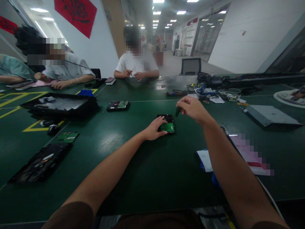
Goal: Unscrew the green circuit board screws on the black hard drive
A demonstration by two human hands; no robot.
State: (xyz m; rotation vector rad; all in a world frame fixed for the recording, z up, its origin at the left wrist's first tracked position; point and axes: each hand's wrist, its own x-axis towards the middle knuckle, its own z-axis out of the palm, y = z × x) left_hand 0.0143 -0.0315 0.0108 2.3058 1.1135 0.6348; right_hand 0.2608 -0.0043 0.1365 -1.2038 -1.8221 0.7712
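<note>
A black hard drive with a green circuit board [168, 128] lies on the green tabletop in front of me. My left hand [154, 128] grips it from the left, thumb along the near side and fingers over its top. Just right of and above the drive, my right hand [190, 108] is closed in a pinch. From its fingertips a short dark piece [177, 110] points down, apart from the drive; its kind is too blurred to tell.
Another hard drive [118, 105] lies farther left. A black tray [59, 106], a loose green board [68, 137] and a black casing [43, 162] are at left. Cables [206, 90], a grey metal box [271, 115] and a pink clipboard [250, 152] lie right. Several people sit across.
</note>
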